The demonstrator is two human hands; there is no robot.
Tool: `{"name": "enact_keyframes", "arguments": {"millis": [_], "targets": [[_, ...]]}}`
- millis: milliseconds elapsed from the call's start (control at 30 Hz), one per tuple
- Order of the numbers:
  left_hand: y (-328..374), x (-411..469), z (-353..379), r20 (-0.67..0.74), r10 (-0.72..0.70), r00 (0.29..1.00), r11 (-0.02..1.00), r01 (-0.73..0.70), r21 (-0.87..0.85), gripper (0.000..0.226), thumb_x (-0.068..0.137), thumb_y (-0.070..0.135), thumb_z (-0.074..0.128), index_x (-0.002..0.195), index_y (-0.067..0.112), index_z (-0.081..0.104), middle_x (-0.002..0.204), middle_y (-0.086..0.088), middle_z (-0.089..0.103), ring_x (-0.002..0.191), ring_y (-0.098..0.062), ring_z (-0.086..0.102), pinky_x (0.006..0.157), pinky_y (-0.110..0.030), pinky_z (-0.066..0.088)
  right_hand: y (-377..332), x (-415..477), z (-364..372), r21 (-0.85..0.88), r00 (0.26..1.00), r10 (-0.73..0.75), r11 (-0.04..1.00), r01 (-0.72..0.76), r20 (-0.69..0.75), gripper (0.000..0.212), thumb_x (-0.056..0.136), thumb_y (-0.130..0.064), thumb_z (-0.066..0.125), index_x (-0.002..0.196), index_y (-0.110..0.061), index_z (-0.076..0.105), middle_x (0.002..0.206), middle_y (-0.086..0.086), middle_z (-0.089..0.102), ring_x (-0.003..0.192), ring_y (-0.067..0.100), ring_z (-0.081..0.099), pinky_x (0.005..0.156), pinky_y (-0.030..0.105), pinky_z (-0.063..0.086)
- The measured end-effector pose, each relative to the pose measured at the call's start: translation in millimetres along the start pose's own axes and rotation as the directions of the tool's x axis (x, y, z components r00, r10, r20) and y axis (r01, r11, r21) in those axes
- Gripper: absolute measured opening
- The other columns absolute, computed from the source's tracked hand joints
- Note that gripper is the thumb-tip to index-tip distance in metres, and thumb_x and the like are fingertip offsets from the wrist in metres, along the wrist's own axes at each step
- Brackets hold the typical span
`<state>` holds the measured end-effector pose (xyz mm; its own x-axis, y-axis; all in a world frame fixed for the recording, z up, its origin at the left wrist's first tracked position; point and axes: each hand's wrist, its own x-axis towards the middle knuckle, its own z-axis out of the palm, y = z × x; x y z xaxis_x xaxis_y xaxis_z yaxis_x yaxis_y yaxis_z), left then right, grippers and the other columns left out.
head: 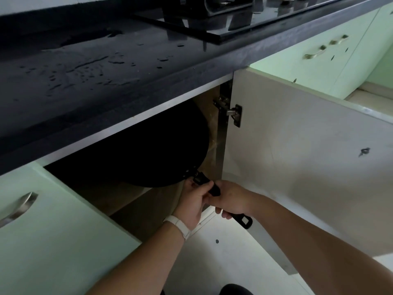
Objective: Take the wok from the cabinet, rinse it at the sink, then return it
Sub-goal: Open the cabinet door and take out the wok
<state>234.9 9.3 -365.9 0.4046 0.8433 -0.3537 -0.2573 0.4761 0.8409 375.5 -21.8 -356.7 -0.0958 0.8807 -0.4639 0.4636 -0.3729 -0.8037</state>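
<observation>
A large black wok (pixel 153 150) sits tilted inside the open lower cabinet (pixel 131 201), its bowl mostly in shadow under the counter. Its long black handle (pixel 214 191) sticks out toward me past the cabinet's front edge. My left hand (pixel 193 201), with a white band on the wrist, grips the handle close to the wok's rim. My right hand (pixel 232 199) is wrapped around the handle further back, and the handle's looped end (pixel 246 222) pokes out below it.
The cabinet door (pixel 308 158) stands open to the right, hinge (pixel 234 112) at its top. A dark wet countertop (pixel 106 67) overhangs the opening, with a glass hob (pixel 223 24) on it. Pale green drawer fronts (pixel 53 231) flank the cabinet. White floor (pixel 223 252) lies below.
</observation>
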Motion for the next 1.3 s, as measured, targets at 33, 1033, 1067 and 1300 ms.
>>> {"name": "enact_keyframes", "arguments": {"millis": [33,1033,1067,1300], "targets": [[1.7,3.3,-0.9,0.001,-0.017,1.000,0.999,0.017,-0.046,0.032,0.092,0.001,0.062,0.122,0.006,0.055,0.111,-0.015,0.070,0.103,-0.027,0.069,0.080,-0.037,0.055,0.4,0.0,-0.8,0.050,1.000,0.020,0.999,-0.021,0.016,0.015,0.091,-0.042,0.066,0.096,-0.030,0.059,0.067,0.001,0.069,0.049,0.011,0.065,0.047,0.024,0.053],[-17.8,-93.3,-23.0,0.128,-0.178,0.976,0.959,0.201,-0.200,0.017,0.092,0.000,0.063,0.107,0.005,0.069,0.096,-0.009,0.075,0.094,-0.023,0.071,0.061,-0.023,0.058,-2.4,-116.4,85.2,0.068,0.970,0.108,0.993,-0.095,-0.218,0.025,0.099,-0.043,0.055,0.090,-0.020,0.057,0.050,0.002,0.057,0.034,0.014,0.049,0.041,0.022,0.044],[-20.8,-100.1,-23.7,0.141,-0.189,0.972,0.959,0.214,-0.188,0.017,0.092,0.000,0.063,0.106,0.005,0.069,0.095,-0.009,0.075,0.091,-0.022,0.072,0.059,-0.022,0.057,-0.9,-124.8,92.0,0.079,0.966,0.116,0.992,-0.100,-0.233,0.025,0.099,-0.043,0.055,0.090,-0.020,0.058,0.049,0.001,0.057,0.034,0.014,0.049,0.041,0.022,0.044],[-43.2,-137.5,-12.6,0.237,-0.251,0.939,0.954,0.281,-0.105,0.015,0.093,-0.001,0.060,0.105,0.007,0.065,0.089,-0.007,0.071,0.082,-0.017,0.071,0.061,-0.022,0.056,14.0,-179.3,121.2,0.151,0.929,0.196,0.976,-0.156,-0.313,0.022,0.099,-0.041,0.054,0.091,-0.022,0.061,0.050,0.001,0.056,0.034,0.013,0.048,0.039,0.021,0.043]]}}
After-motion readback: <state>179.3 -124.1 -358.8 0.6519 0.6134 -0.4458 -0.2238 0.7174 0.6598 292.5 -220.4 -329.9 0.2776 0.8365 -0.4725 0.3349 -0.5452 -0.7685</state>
